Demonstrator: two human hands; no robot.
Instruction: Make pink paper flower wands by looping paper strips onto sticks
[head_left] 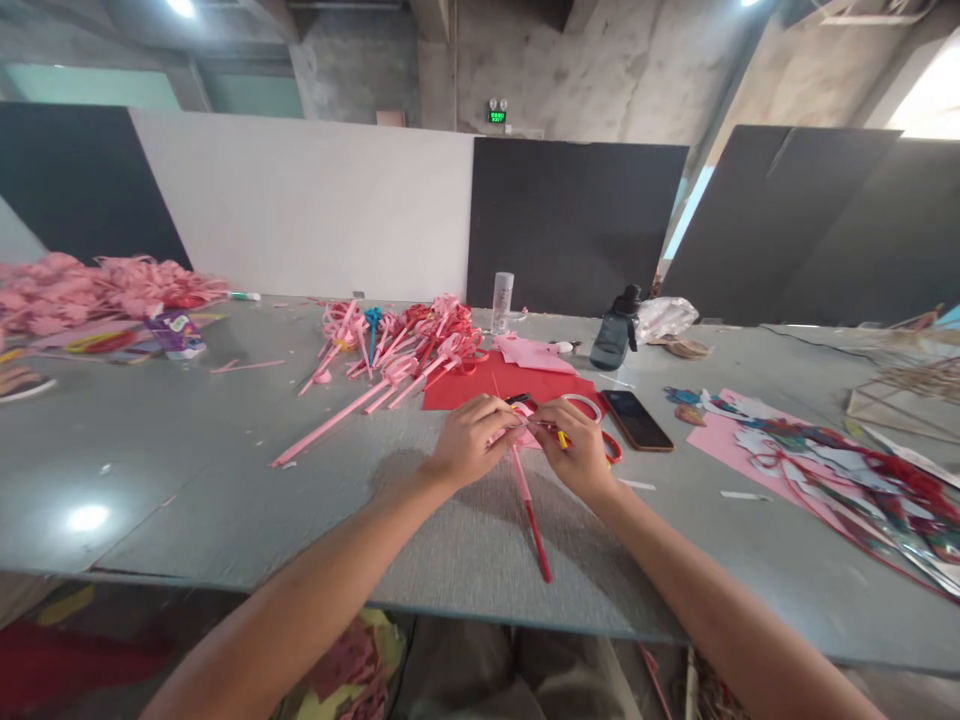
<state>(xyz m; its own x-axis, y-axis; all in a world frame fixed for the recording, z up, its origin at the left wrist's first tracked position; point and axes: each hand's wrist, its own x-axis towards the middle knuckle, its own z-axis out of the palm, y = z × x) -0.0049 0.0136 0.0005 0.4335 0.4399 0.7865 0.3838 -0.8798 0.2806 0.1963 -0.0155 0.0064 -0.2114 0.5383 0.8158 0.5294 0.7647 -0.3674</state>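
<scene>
Both hands, left hand (469, 440) and right hand (577, 450), fingers pinched shut on pink paper strip (525, 425) atop red stick (531, 510); best wound tight, stick steady over tabletop (225, 500).

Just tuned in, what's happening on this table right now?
A person sits at a grey table with both hands together over a pink and red stick. The left hand and right hand pinch pink paper at the stick's top end. Behind them lies a red sheet and a pile of finished pink paper flowers on stems. A phone lies to the right.
</scene>
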